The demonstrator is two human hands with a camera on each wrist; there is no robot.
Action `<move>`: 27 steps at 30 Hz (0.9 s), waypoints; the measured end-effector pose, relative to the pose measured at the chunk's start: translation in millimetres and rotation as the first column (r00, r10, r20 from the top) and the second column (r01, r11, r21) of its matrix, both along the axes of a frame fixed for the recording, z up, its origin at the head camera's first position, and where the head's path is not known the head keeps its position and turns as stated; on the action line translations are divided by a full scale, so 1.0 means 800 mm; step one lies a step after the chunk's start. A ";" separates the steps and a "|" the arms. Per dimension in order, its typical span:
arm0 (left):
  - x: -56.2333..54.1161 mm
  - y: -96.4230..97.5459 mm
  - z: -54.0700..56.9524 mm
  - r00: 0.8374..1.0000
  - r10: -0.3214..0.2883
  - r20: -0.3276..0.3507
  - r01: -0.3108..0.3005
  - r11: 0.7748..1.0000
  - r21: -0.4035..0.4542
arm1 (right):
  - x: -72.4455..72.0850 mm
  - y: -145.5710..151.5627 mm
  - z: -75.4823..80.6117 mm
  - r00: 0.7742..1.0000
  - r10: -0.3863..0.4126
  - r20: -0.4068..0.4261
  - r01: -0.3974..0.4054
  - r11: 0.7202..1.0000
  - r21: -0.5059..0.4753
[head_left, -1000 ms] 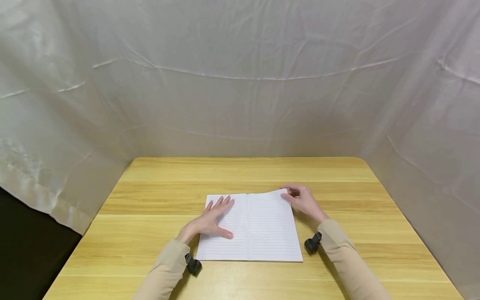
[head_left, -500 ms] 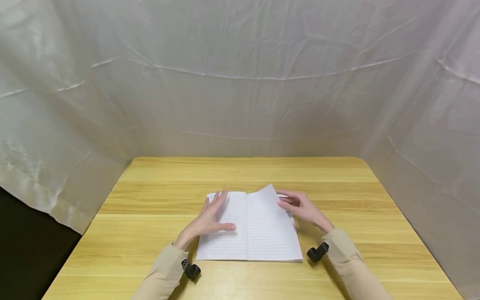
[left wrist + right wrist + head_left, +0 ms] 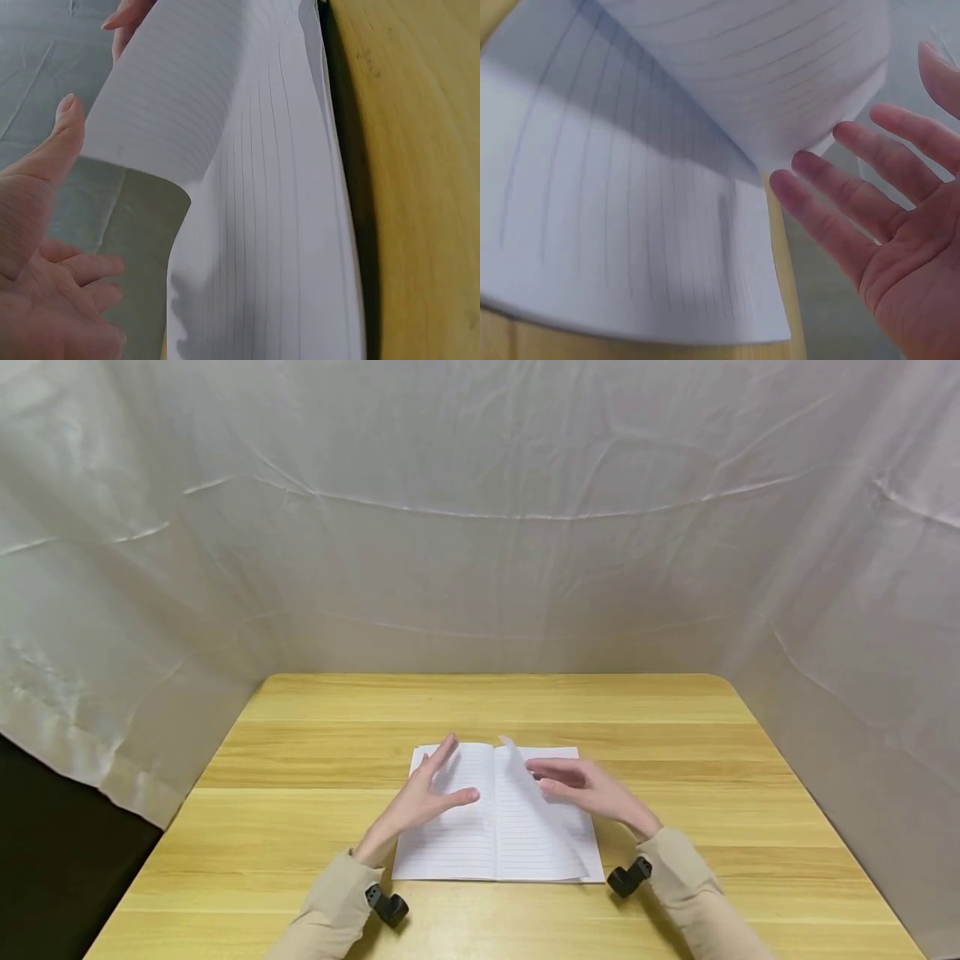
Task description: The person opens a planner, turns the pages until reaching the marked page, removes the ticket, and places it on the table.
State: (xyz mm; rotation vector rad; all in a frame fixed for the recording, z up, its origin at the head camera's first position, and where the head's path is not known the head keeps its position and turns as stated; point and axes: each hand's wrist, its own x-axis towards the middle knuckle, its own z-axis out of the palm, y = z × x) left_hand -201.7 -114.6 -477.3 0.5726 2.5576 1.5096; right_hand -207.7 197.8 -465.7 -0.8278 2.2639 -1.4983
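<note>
With your right hand [image 3: 592,789] flat-fingered under the lifted page [image 3: 525,777] and left hand [image 3: 420,797] loose above the notebook [image 3: 465,835] mid-table [image 3: 675,727], nothing gripped, that page could slip or crease.

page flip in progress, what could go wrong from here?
1. The lifted page stands curled over the open notebook, and the right hand only backs it with straight fingers, so it may flop back or crease.
2. The left hand is raised off the left page, so nothing seems to pin the notebook, which could slide on the table.
</note>
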 end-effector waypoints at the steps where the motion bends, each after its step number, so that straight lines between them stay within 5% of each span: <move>1: 0.001 0.001 0.001 1.000 0.003 0.006 -0.003 1.000 0.013 | 0.001 -0.002 0.000 1.000 0.005 -0.008 -0.005 1.000 0.011; 11: 0.003 0.009 0.005 0.998 -0.013 0.069 0.004 0.993 0.119 | 0.004 -0.014 -0.004 0.998 0.035 -0.051 -0.033 0.999 0.038; 27: 0.002 0.015 0.008 0.998 0.013 0.055 -0.024 0.982 0.188 | 0.006 -0.030 0.000 0.990 0.075 -0.120 -0.059 0.990 0.131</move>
